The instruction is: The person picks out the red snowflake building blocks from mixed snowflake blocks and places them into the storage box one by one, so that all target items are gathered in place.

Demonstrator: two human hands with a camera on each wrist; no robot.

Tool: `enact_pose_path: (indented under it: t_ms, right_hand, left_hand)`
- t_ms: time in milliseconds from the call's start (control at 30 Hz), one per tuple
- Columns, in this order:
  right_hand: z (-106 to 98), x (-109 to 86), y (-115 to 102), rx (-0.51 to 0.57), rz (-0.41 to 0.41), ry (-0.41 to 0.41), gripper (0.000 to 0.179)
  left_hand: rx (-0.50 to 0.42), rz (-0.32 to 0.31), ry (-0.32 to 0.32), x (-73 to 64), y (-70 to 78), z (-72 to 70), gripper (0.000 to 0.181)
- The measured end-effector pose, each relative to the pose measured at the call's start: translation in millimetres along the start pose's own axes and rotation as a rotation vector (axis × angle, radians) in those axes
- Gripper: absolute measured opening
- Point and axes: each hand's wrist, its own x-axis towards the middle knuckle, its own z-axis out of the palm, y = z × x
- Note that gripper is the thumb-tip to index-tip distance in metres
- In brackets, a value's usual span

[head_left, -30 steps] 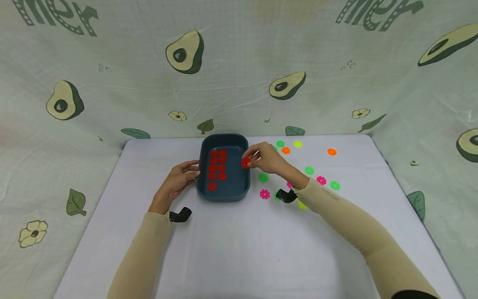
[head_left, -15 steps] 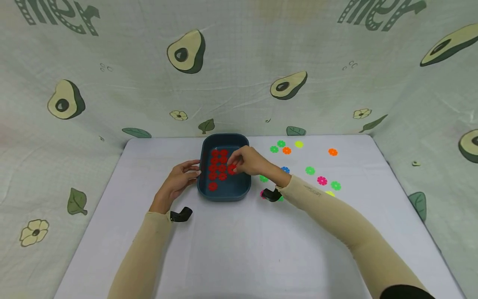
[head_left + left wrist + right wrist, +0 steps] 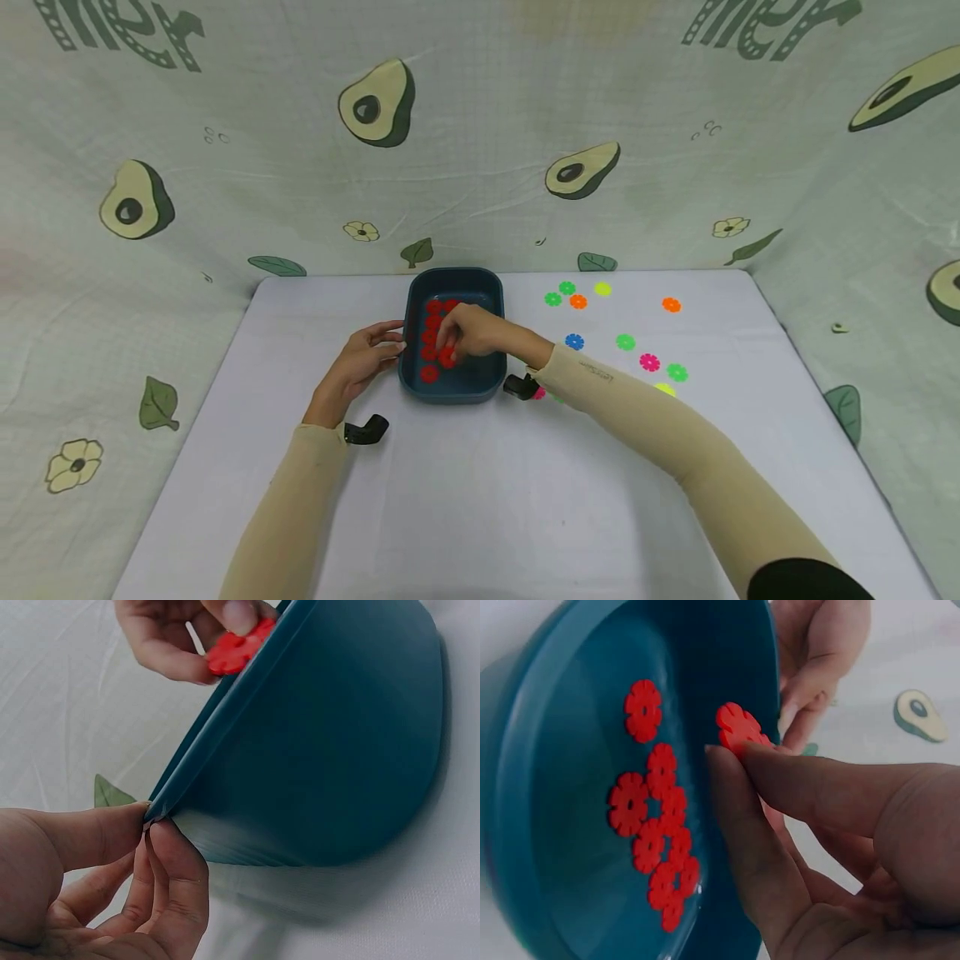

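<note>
A dark blue rectangular tray [image 3: 454, 398] stands on the white table. My left hand [image 3: 357, 368] pinches its left rim between thumb and fingers, as the left wrist view shows up close. Over the inside of the tray, my right hand [image 3: 480, 330] holds a red notched plastic disc [image 3: 739, 726] between thumb and index finger. In the right wrist view that disc is tilted, above the tray floor. Several matching red discs [image 3: 628, 804] lie flat on the floor beneath, in two rough rows; the right hand covers part of them in the head view.
Right of the tray, loose notched discs are scattered on the table: green [image 3: 626, 342], orange [image 3: 671, 305], pink [image 3: 649, 362], yellow [image 3: 603, 288] and a blue disc [image 3: 574, 342]. The right forearm [image 3: 630, 392] passes over some. A printed cloth [image 3: 480, 100] hangs behind the table.
The right hand has carried the red disc leftward from the tray's right rim to above the lower part of the rows. The left hand has stayed at the rim.
</note>
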Motion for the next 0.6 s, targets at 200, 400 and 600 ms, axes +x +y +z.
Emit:
enact_pose_path:
  t_ms: [200,400,600]
  right_hand:
    - [2,7.6,0,-0.02,0.035,-0.077,0.022]
    - [3,14.5,3,-0.046,0.059,-0.156,0.023]
    - [3,21.9,6,-0.064,0.09,-0.206,0.026]
  left_hand:
    - [0.003,-0.003,-0.003,0.2,0.9,0.4,0.056]
    - [0.003,-0.007,0.006,0.3,1.6,1.7,0.055]
    - [0.004,-0.015,0.019,0.1,1.0,2.3,0.055]
